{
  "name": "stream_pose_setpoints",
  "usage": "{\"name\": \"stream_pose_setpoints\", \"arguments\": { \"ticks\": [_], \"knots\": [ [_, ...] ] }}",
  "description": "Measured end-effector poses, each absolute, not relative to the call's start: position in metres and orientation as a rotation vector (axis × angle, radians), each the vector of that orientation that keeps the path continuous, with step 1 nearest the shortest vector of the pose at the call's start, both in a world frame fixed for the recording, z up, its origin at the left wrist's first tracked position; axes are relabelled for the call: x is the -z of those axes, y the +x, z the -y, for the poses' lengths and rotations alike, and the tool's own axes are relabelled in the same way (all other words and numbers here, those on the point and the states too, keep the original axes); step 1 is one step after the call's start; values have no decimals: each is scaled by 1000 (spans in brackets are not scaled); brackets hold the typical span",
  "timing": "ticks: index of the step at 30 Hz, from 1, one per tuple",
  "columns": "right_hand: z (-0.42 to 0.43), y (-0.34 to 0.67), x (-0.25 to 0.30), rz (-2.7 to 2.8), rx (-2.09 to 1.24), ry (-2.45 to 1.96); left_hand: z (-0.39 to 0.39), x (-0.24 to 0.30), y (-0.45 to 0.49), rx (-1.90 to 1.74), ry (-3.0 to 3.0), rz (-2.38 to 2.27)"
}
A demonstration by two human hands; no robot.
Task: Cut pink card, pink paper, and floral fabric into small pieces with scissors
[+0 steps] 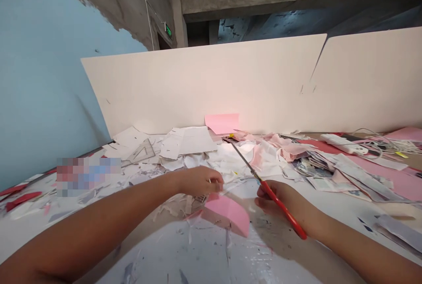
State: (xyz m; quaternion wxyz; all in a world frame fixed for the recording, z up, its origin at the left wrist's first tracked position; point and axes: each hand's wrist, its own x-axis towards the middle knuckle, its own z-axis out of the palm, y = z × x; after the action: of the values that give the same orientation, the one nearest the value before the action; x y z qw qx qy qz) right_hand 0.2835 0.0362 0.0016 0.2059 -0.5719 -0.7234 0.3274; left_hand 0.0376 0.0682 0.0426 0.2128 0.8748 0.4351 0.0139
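My left hand [199, 180] is closed in a pinch on the top edge of a pink sheet of paper [227, 214], which hangs bent just above the white table. My right hand [283, 202] grips red-handled scissors [260, 180]. Their blades point away from me, up and to the left, over the scraps. The two hands are close together, with the pink sheet between and below them.
Paper scraps [231, 156], white and pink, cover the table [198, 257]. A clear set square [141, 152] lies at the left. A pink note [222, 122] leans on the white partition board [231, 81]. Magazines [329, 174], a white power strip [343, 144] and cables lie at the right.
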Motion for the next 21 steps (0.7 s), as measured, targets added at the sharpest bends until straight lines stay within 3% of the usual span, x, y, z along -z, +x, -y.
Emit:
{"name": "stream_pose_setpoints", "arguments": {
  "ticks": [4,6,13,21],
  "knots": [
    [-35,283,-2,2183,-342,-1841,-99,-52,-19,-129,2592,-2108],
    [-36,283,-3,2226,-207,-1912,-119,-52,-49,-87,2513,-2258],
    [-45,288,-2,2283,-206,-1997,-154,-29,-70,180,2485,-2247],
    [-52,305,-3,2269,-452,-1902,-160,-53,-54,243,2789,-2053]
  ]
}}
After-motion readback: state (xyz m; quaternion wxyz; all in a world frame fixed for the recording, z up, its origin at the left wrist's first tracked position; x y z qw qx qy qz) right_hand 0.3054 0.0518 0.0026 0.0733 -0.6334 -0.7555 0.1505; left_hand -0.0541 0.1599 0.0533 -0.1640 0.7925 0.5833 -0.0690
